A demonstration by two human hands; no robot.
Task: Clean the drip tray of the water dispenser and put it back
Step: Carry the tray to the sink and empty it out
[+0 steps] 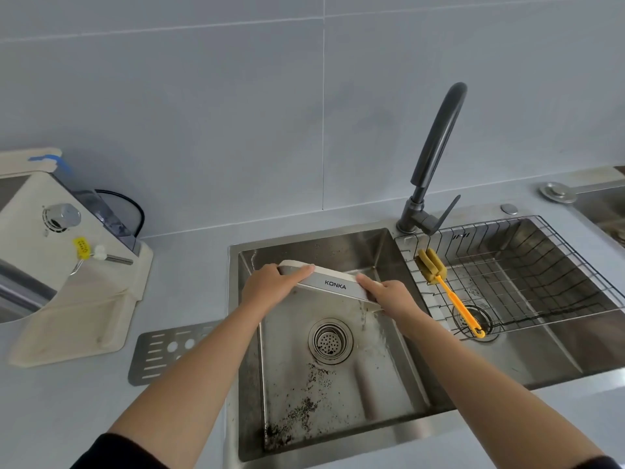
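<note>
You held tray (334, 286) tilted over left sink (382, 377) basin: left hand (270, 286) gripped high end, right hand (389, 296) gripped low end, water dripping off low corner. Step judged: draining. Next move likely needed brush (449, 292) scrub, rinse, then refit with grate (162, 353) at dispenser (67, 265).

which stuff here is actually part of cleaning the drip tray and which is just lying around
Part of the job: drip tray, held tilted by left hand and right hand over the left basin; water dispenser; slotted metal plate on the counter, probably the tray's cover; faucet.

Just lying about: yellow sponge brush in the wire basket; round metal cap on the counter.
</note>
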